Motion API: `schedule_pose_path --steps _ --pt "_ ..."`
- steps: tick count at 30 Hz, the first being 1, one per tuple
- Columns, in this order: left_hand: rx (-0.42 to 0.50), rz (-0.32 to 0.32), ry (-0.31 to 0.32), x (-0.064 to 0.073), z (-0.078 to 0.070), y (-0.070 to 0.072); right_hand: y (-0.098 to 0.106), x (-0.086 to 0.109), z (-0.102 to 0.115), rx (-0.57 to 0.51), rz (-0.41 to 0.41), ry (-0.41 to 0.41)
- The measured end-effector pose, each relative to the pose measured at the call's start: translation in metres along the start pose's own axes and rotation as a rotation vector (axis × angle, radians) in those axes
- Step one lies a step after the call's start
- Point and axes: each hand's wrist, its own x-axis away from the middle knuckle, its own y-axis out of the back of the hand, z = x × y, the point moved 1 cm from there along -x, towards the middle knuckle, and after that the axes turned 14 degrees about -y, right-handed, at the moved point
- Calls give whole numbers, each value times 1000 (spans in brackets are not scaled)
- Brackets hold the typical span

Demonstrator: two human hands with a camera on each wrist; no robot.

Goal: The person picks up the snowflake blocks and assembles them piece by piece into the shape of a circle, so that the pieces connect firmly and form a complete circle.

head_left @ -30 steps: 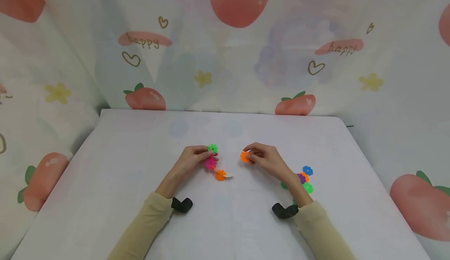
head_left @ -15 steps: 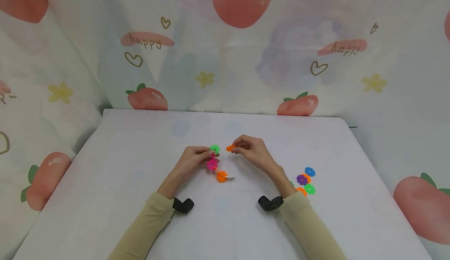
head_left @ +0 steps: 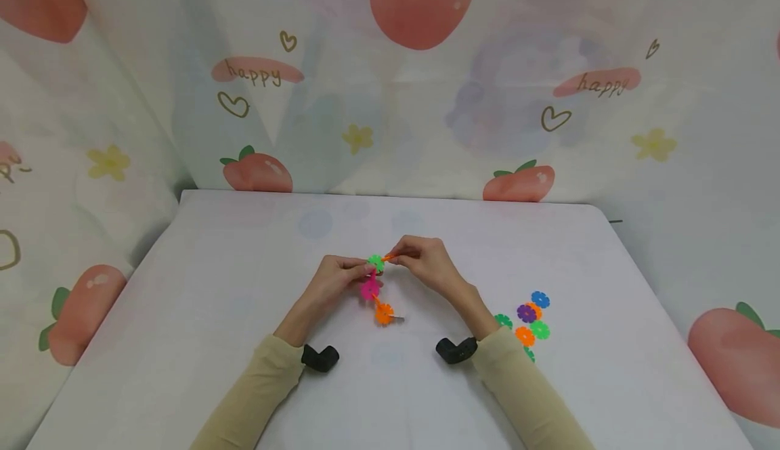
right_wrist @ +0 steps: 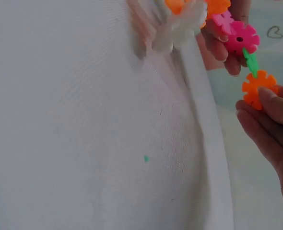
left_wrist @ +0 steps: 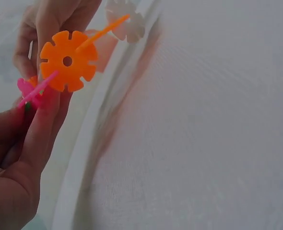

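Between thumb and fingers, my left hand (head_left: pixel 334 279) pinches a chain of notched plastic snowflake discs near its upper end. In the head view the chain runs from a green disc (head_left: pixel 375 261) down through a pink disc (head_left: pixel 368 291) and an orange disc (head_left: pixel 384 315) to a white disc (right_wrist: pixel 183 28), seen better in the right wrist view. My right hand (head_left: pixel 429 260) pinches another orange disc (right_wrist: pixel 254 85), held edge-on against the green disc's rim. The right wrist view shows those two meeting at right angles; how deep the notches interlock I cannot tell. Fingers partly cover the green disc.
Loose discs lie on the white table (head_left: pixel 244 287) beside my right forearm: a blue disc (head_left: pixel 540 299), a purple disc (head_left: pixel 527 313), a green disc (head_left: pixel 539 329), an orange disc (head_left: pixel 525 336) and others. A printed cloth (head_left: pixel 390 118) hangs behind the table's back edge.
My right hand has moved left with its orange disc, turned it edge-on and brought it to the green disc. My left hand stays nearly still. More loose discs show beside the right forearm.
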Motion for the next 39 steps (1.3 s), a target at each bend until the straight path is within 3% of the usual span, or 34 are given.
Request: schedule_pose_path --steps 11,18,27,32,39 --pt "-24 -55 35 1 -1 -5 1 -2 -7 -114 88 112" --pt "19 -8 42 0 3 -10 5 1 -4 22 83 164" --pt "133 41 72 1 3 -9 30 13 -4 153 63 70" --pt "214 -2 82 -1 3 -10 54 34 -16 243 53 3" --pt "240 -68 85 -2 3 -8 80 73 -37 337 53 -80"
